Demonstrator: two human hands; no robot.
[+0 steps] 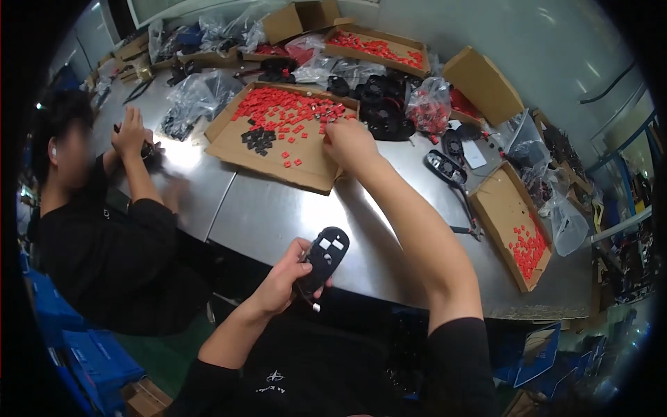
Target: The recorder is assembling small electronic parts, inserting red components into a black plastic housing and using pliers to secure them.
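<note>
My left hand (281, 278) is closed round a black oval plastic housing (325, 258), held up in front of the table edge. Two white rectangles show on its face, and a short wire with a white plug (316, 306) hangs below it. Stretched out over the right side of a shallow cardboard tray (233, 142), my right hand (351, 146) has its fingers curled down at the small red square pieces (278, 104). What the fingertips pinch, if anything, is hidden. Small black square pieces (259, 140) lie beside the red ones in this tray.
On the metal table (278, 215), a second cardboard tray (500, 201) with red pieces stands at the right. Near it lie pliers (474, 228) and another black housing (445, 167). Black parts (382, 111) and plastic bags (201, 97) crowd the back. A co-worker (104, 229) works at my left.
</note>
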